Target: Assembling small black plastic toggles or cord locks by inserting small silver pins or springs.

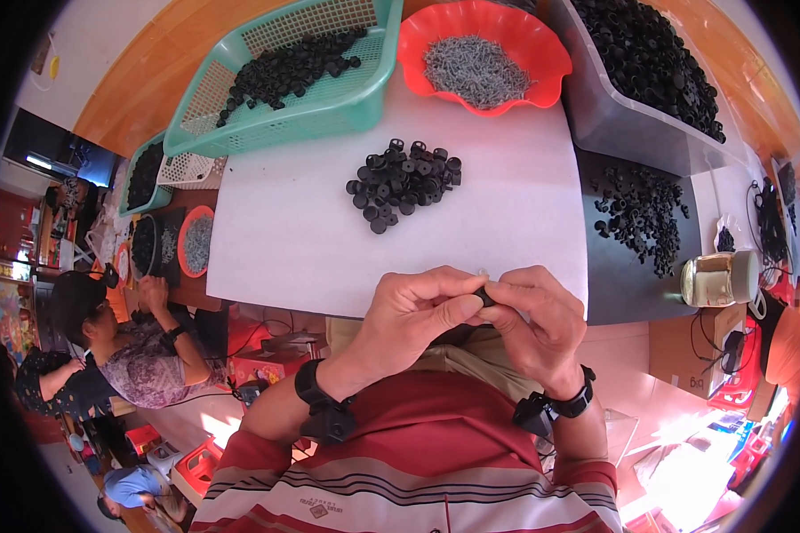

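Observation:
My left hand (pixel 418 311) and my right hand (pixel 540 322) meet just over the near edge of the white work sheet (pixel 280 235). Thumbs and forefingers of both pinch one small black plastic part (pixel 484 296), mostly covered by the fingertips. A tiny pale tip shows just above it, too small to make out. Farther out on the sheet lies a loose heap of round black plastic caps (pixel 404 182), some with a hole in the middle. Behind the heap, a red scalloped bowl (pixel 556 53) holds many small grey screws (pixel 476 71).
A green mesh basket (pixel 329 117) with black parts stands back left, a grey bin (pixel 622 129) full of black parts back right. Small black pieces (pixel 644 213) lie on a dark mat at right, near a glass jar (pixel 718 279). Another person (pixel 156 355) sits at left.

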### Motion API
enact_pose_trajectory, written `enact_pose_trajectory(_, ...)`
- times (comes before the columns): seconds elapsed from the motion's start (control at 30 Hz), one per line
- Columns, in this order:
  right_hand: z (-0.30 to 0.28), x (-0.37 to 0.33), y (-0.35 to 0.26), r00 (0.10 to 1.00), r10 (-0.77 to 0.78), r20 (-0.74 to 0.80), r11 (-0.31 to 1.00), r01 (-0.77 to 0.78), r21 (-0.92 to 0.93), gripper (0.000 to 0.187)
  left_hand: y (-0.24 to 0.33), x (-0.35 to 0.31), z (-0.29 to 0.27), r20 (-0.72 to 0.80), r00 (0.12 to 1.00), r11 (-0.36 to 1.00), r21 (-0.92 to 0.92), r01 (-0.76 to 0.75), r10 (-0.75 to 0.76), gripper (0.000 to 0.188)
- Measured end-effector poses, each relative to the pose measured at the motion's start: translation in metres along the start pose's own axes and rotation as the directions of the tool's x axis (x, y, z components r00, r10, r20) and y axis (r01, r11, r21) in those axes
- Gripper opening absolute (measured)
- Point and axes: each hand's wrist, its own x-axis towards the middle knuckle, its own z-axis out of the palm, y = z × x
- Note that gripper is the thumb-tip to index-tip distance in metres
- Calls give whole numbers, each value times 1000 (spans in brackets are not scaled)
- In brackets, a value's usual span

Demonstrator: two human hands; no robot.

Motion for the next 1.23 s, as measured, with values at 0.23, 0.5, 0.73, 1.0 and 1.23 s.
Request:
enact_pose_trajectory(0.23, -4, 2, 1, 999, 3, 50, 998, -7, 67, 24, -1, -3, 3, -5, 1000, 999, -52, 16, -16, 27)
enact_pose_trajectory(0.5, -5, -2, 7, 995, -52, 88, 998, 49, 36, 26, 0, -9, 5, -13, 1000, 1000, 28, 8, -7, 23)
enact_pose_trajectory(0.73, -6, -3, 17, 958, -239, 158, 966, 251, -62, 29, -4, -11, 11, -14, 997, 996, 45, -70, 71, 23)
enact_pose_trajectory(1.0, -4, 11, 1, 978, -100, 181, 989, 118, -91, 32, -5, -14, 4, -70, 997, 998, -53, -33, 29, 25)
enact_pose_trajectory(1.23, -3, 14, -2, 940, -99, 328, 979, 151, -135, 61, 8, -20, -6, -23, 999, 999, -22, 44, -45, 47)
